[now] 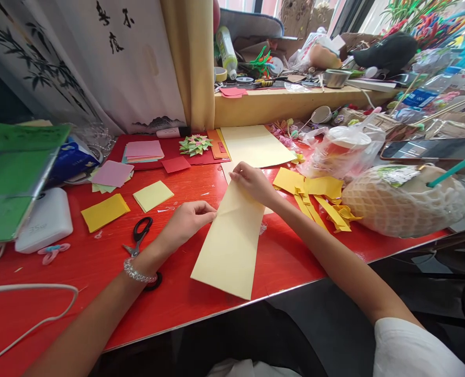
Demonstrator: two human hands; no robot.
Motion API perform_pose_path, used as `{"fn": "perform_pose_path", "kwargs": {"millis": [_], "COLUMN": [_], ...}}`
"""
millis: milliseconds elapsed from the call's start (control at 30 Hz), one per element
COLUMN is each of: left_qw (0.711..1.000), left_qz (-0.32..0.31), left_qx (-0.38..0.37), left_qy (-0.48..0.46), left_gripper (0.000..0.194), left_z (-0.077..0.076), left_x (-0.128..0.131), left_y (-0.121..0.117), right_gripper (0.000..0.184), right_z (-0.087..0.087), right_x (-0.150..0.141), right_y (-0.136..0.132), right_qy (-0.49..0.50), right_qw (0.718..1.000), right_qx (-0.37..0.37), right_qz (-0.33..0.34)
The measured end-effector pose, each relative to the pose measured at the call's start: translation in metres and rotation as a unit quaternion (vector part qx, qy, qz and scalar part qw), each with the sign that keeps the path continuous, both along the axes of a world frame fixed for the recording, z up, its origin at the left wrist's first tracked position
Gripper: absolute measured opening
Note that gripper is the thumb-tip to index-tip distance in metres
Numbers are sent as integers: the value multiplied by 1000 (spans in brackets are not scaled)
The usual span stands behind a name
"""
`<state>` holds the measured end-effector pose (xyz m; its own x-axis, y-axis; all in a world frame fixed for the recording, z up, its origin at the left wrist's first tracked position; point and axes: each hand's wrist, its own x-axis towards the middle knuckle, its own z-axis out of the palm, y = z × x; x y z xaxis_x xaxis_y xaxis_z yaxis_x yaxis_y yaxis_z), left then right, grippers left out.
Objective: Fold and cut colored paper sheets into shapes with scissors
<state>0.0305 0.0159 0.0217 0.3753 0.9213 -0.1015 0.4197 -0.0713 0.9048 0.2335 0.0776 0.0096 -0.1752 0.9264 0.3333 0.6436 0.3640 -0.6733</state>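
A long pale yellow sheet of paper (230, 246) slants toward me over the red table, with a faint crease across its upper part. My right hand (251, 182) pinches its far end, thumb and fingers closed on the edge. At the paper's left edge, my left hand (193, 220) has thumb and fingertips pressed together on it. Beneath my left wrist lie black-handled scissors (140, 233), partly hidden by the forearm. Left of that hand are a light yellow stack of paper (154, 196) and a darker yellow one (105, 212).
Behind my hands lie a large cream sheet (256, 146) and a folded paper flower (195, 145). Yellow paper scraps (314, 191) and a net-wrapped coconut (405, 201) with a straw sit to the right. A white charger (46, 220) and a cable (32, 287) occupy the left.
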Motion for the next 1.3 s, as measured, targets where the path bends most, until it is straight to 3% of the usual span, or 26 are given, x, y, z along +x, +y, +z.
{"fn": "perform_pose_path", "kwargs": {"millis": [333, 400, 500, 600, 700, 800, 900, 1033, 1167, 1300], "left_qw": [992, 981, 941, 907, 937, 984, 993, 995, 997, 998], "left_qz": [-86, -141, -284, -368, -307, -152, -17, 19, 28, 27], "left_qx": [-43, -49, -73, -110, -89, 0, 67, 63, 57, 52], "left_qy": [86, 124, 166, 175, 138, 98, 95, 75, 34, 17], "left_gripper": [15, 14, 13, 14, 19, 26, 31, 35, 33, 26], "left_z": [5, 8, 17, 28, 33, 24, 8, -3, -4, -3], "left_x": [-1, -3, -12, -23, -27, -21, -12, -8, -9, -7], "left_y": [-3, -5, -7, -4, 2, 6, 8, 7, 8, 6], "right_gripper": [18, 18, 17, 18, 22, 26, 26, 21, 21, 17], "right_z": [5, 3, -1, -3, -3, -5, -8, -9, -6, -2], "right_x": [38, 45, 50, 47, 34, 11, -14, -36, -42, -42], "right_y": [20, 24, 28, 27, 22, 9, -11, -34, -44, -45], "right_qy": [-3, -7, -12, 16, 61, 70, 57, 63, 79, 34], "right_qw": [994, 991, 986, 992, 997, 996, 993, 984, 985, 990], "right_qx": [65, 77, 84, 55, -5, -46, -56, -97, -99, -97], "right_qz": [-90, -112, -140, -115, -40, 20, 84, 133, 119, 99]}}
